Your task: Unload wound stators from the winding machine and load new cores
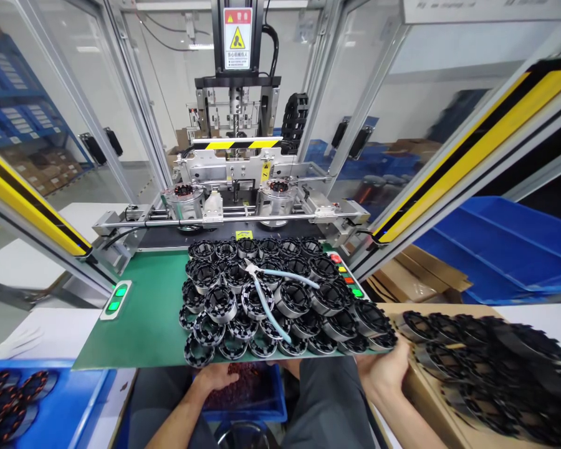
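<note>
Motor stators (220,304), metal rings with black toothed insulators, stand in stacked rows on the green table (154,299). Pale-blue-handled cutting pliers (266,287) lie spread across the top of them. My left hand (217,377) is below the table's front edge, above a blue bin (280,402) of small reddish pieces. Its thumb stands apart from the fingers, and no object shows in it. My right hand (390,368) is at the table's front right corner, against the end stators (381,340). Its fingers are largely hidden there, so its grip is unclear.
A cardboard box (430,399) of more stators stands at right. Wound stators lie in a blue tray (81,399) at left. Behind the table is a machine with two metal fixtures (277,202), between yellow-black guard posts (449,168). Lit green buttons (116,299) flank the table.
</note>
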`<move>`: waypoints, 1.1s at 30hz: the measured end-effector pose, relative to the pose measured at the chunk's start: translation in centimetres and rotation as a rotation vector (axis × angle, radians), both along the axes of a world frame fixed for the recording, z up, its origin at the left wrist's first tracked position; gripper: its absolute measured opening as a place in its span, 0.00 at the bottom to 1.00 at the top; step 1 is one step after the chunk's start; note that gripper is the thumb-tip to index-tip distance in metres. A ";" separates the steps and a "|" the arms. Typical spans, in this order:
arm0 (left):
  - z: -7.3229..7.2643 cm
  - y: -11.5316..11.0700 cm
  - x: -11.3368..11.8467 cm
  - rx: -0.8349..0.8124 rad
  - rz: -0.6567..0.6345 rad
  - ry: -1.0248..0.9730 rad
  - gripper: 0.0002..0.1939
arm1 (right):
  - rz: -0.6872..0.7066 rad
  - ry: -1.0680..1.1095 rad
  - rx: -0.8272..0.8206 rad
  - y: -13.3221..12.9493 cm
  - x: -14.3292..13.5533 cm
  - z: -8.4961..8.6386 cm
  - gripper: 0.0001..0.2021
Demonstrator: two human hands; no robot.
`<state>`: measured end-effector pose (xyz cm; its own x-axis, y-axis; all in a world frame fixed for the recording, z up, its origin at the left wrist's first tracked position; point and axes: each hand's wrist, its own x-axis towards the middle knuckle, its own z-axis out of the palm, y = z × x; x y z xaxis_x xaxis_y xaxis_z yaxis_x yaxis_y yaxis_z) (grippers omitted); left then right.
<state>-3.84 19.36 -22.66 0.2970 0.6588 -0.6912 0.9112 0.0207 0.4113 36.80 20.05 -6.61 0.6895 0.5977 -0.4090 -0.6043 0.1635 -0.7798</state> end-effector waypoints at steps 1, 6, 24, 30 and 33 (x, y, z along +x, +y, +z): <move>0.0 0.0 0.0 -0.007 -0.011 -0.014 0.31 | -0.003 -0.001 0.001 0.0 0.0 -0.1 0.18; -0.2 0.0 -0.1 -0.008 -0.038 -0.057 0.29 | 0.012 -0.009 0.010 -0.1 0.4 -0.7 0.20; -1.0 0.2 -0.5 -0.008 -0.074 -0.073 0.31 | 0.074 -0.010 0.051 0.0 2.2 -3.1 0.18; -0.8 0.3 -0.3 -0.017 -0.069 -0.065 0.32 | 0.055 -0.041 0.037 0.1 2.0 -2.4 0.19; -0.6 0.3 -0.3 -0.012 -0.067 -0.059 0.32 | 0.037 -0.010 0.022 0.0 1.8 -2.1 0.19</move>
